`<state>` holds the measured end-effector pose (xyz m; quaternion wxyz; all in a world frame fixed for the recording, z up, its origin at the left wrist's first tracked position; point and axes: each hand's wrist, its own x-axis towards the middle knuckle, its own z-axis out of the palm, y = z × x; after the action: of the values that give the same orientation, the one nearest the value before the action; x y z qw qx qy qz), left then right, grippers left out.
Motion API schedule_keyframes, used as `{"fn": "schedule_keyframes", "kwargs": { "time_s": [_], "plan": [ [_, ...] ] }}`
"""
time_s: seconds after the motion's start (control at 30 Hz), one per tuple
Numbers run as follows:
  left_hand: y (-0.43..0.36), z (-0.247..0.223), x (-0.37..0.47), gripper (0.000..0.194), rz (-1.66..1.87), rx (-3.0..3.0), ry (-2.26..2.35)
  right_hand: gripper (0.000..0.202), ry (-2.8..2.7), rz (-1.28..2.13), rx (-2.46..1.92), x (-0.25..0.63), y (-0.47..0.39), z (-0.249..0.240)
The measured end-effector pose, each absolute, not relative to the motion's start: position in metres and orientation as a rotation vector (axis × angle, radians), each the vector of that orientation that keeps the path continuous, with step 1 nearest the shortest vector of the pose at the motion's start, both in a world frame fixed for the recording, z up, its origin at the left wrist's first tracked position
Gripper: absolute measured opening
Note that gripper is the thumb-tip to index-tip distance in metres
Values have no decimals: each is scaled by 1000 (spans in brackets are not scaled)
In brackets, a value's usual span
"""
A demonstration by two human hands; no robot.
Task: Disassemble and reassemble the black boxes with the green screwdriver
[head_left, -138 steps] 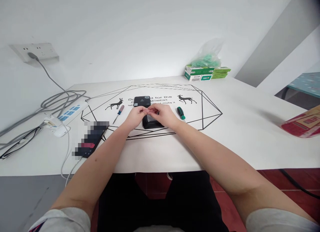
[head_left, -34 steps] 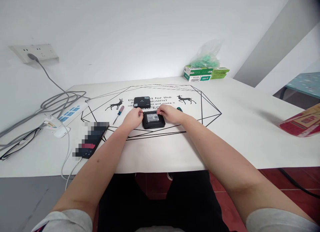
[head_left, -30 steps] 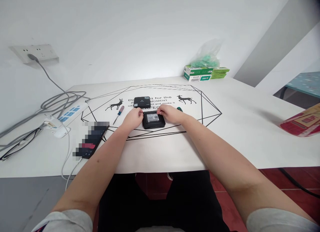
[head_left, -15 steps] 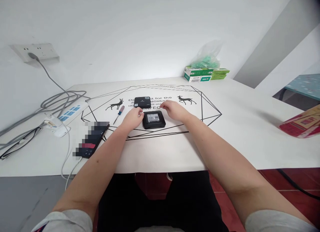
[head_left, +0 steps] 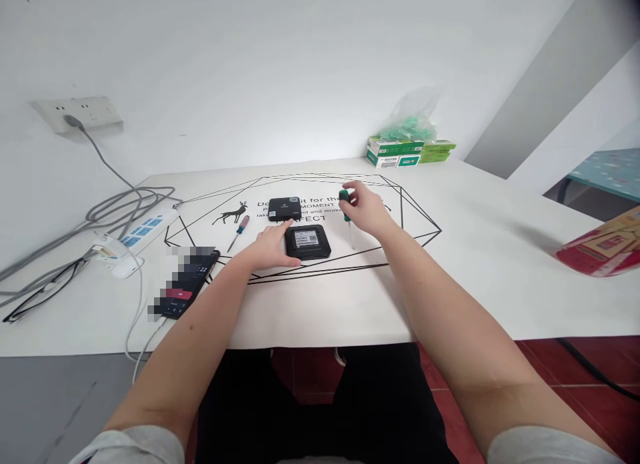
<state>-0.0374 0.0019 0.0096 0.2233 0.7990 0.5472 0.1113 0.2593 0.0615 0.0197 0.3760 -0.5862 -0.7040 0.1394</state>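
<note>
A black square device box (head_left: 318, 249) lies on the table with a white label (head_left: 305, 239) on its upper face. My left hand (head_left: 270, 247) grips its left side, thumb at the near edge and a finger at the far corner. To the right of the box, my right hand (head_left: 361, 207) is closed round the green handle of a screwdriver (head_left: 345, 204). The screwdriver stands nearly upright, shaft down, apart from the box. Behind the box sits a second black square piece (head_left: 285, 209). Another screwdriver (head_left: 239, 233), red and blue handled, rests left of my left hand.
A phone (head_left: 193, 284) with a cable lies at the left, near a white power strip (head_left: 145, 232) and coiled grey cables (head_left: 125, 204). Green and white boxes (head_left: 395, 154) with a plastic bag stand against the wall. A red package (head_left: 600, 247) is at the right edge.
My right hand has moved right and up and now holds the green-handled screwdriver. My left hand has come down the box's left side, its thumb now at the near edge.
</note>
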Motion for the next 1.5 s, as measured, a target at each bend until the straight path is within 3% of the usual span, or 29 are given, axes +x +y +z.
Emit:
{"fn": "schedule_keyframes", "kwargs": {
  "time_s": [0.2, 0.93, 1.17, 1.5],
  "plan": [
    [4, 6, -32, 126, 297, 2189, 1493, 52, -1631, 403, -1008, 239, 47, 23],
    [1, 5, -27, 119, 317, 2259, 1445, 47, -1736, 271, -997, 231, 45, 12],
    [2, 6, -28, 125, 242, 2270, 1441, 47, -1725, 208, -1006, 232, 46, 13],
    [6, 5, -30, 140, 91, 2294, 1483, 42, -1536, 431, -774, 233, 63, 3]
  ]
}}
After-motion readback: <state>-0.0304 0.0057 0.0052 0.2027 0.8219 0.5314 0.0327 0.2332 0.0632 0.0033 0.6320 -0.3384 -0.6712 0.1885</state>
